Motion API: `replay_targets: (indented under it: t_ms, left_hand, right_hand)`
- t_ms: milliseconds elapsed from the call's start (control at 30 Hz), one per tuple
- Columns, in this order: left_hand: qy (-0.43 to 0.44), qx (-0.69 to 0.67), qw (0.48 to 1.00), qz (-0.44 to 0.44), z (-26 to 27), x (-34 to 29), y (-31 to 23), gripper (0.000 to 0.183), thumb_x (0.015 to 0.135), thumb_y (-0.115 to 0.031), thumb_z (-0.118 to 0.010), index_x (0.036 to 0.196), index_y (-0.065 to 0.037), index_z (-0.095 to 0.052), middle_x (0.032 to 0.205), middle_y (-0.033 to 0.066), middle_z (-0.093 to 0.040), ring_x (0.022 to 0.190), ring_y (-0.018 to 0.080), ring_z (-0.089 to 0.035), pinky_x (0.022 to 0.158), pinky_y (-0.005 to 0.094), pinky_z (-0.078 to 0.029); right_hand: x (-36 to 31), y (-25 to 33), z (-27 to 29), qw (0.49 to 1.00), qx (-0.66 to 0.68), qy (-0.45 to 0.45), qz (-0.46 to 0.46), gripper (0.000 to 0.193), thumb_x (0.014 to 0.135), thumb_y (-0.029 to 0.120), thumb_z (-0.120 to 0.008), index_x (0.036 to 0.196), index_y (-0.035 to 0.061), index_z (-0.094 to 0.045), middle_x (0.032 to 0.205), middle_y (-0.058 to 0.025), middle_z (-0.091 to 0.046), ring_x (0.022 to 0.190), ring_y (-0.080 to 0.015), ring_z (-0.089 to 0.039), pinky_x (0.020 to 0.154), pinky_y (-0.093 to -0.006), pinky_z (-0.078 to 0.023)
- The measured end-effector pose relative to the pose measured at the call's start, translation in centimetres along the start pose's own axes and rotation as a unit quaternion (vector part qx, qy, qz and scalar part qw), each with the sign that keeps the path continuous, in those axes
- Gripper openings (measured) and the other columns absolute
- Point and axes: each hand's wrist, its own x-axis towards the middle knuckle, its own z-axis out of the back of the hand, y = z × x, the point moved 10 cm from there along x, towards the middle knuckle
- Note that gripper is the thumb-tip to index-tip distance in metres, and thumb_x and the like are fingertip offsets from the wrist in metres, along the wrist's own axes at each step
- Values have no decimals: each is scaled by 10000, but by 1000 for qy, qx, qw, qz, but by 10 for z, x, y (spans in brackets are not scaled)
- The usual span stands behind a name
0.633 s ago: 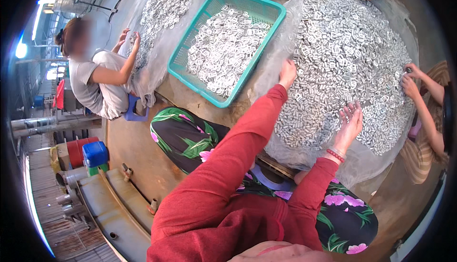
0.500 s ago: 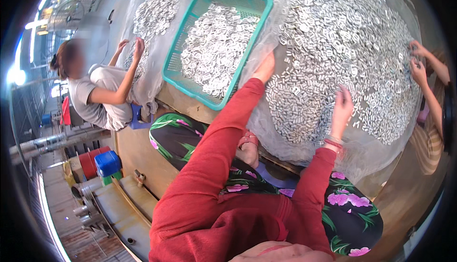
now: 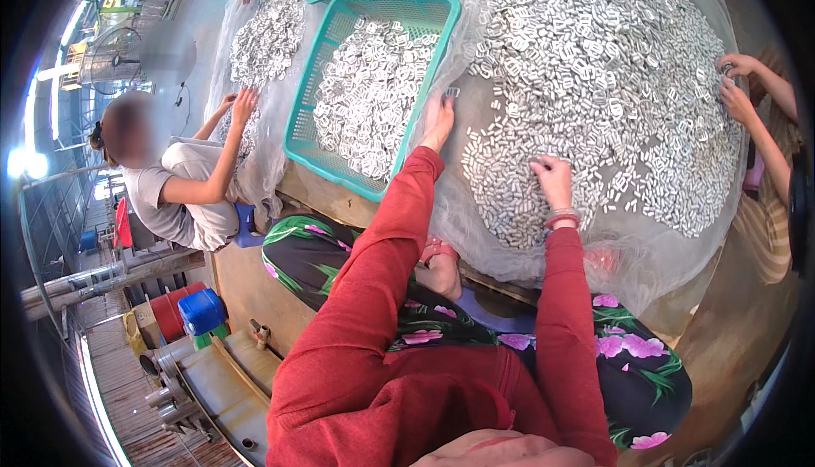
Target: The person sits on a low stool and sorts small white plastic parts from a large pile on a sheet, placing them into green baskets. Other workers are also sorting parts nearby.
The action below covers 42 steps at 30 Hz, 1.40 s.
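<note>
Two bare hands reach out ahead of me. My left hand (image 3: pixel 437 124) grasps one slotted metal buckle (image 3: pixel 452 92) at its fingertips; my right hand (image 3: pixel 554 182) curls down over the near part of the pile of small metal pieces (image 3: pixel 611 68), and I cannot tell whether it pinches any. The left is nearer to the turquoise mesh basket (image 3: pixel 340 177), just beside its right rim. That basket's long axis runs away from me, leaning slightly right, with slotted silvery buckles (image 3: pixel 369 102) inside. My held buckle lies between basket and pile, forward and left of my right hand. Translucent netting (image 3: pixel 628 278) spreads beneath the pile; a co-worker's hands (image 3: pixel 736 102) are at its right edge.
</note>
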Motion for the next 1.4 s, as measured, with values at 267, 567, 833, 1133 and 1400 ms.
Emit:
replay_targets:
  t_ms: [267,567,833,1133,1400]
  left_hand:
    - [-25,111,993,-43,-19,-15,-18,378,860,-87,-363,1213,16,-450,1211,249,-463,1132,361,-444,972,395,-340]
    - [-170,84,949,-252,40,-97,-219,366,658,19,-600,999,-111,-594,1148,131,-464,1136,334,-404,907,432,-392]
    - [-24,200,965,167,50,-153,-76,644,704,-29,-580,1291,-102,-324,1117,247,-439,1111,415,-414,860,500,-393]
    - [119,88,989,7,5,-175,-128,459,781,-161,-557,1209,-46,-436,996,233,-512,795,442,-572,670,516,-462]
    - [-45,67,994,77,85,-111,-140,463,903,-402,-420,1196,-47,-464,1056,198,-491,996,374,-458,810,445,-426]
  right_hand:
    - [-16,-15,45,925,347,-62,-145,160,883,119,-518,952,-6,-590,766,-75,-633,544,-67,-506,465,-202,-423]
    - [-6,35,53,887,444,-83,-100,232,861,36,-427,1067,5,-530,873,-108,-610,713,-138,-585,556,-235,-500]
    - [-9,75,17,940,301,17,-161,485,810,431,-582,1092,38,-550,771,-10,-506,660,-97,-479,541,-236,-415]
    - [1,103,-33,978,107,102,-145,547,759,407,-635,1096,-18,-566,643,-2,-491,519,-94,-441,422,-223,-358]
    - [3,55,7,933,321,-26,-163,210,855,233,-578,832,28,-616,583,23,-502,437,-65,-404,384,-209,-293]
